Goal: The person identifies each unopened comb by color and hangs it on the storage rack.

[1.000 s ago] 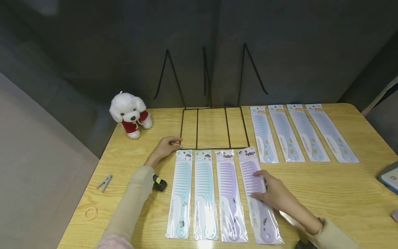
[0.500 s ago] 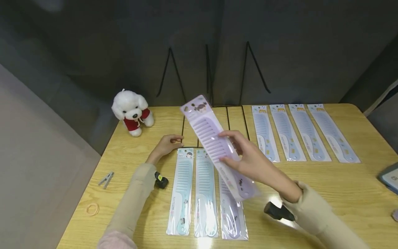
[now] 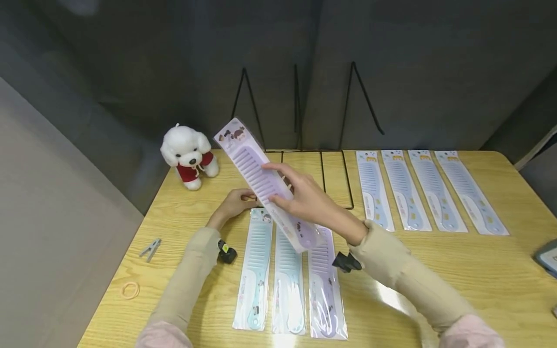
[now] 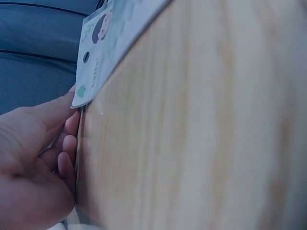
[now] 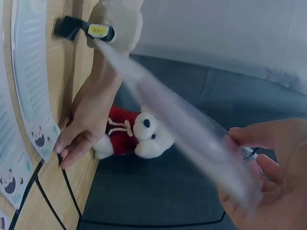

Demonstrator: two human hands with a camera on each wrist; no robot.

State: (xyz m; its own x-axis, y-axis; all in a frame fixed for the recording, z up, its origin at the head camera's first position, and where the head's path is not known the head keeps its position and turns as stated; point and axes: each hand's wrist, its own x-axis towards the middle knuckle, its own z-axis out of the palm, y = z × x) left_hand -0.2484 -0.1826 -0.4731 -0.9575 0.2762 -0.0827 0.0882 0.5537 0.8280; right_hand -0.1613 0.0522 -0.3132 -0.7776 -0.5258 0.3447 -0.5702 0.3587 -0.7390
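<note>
My right hand point(image 3: 306, 193) pinches a packaged purple comb point(image 3: 254, 166), held tilted in the air above the base of a black wire rack point(image 3: 347, 179). In the right wrist view this comb is blurred and seen nearly edge-on. At the rack's front left corner, my left hand point(image 3: 232, 205) grips the wire between thumb and fingers. Two packaged teal combs, one on the left point(image 3: 256, 261) and one beside it point(image 3: 288, 285), lie in front of the rack with another purple comb point(image 3: 324, 285). The held comb hides parts of the rack and of the combs beneath it.
Several packaged blue combs point(image 3: 402, 191) lie in a row right of the rack. A white toy dog point(image 3: 187, 154) in red stands at the back left. Near the left edge are a grey clothespin point(image 3: 151, 249) and a tan ring point(image 3: 130, 290). Dark cloth point(image 3: 413, 72) hangs behind.
My right hand has lifted the rightmost purple comb off the table and carried it left and up, over the rack. My left hand has stayed at the rack's corner.
</note>
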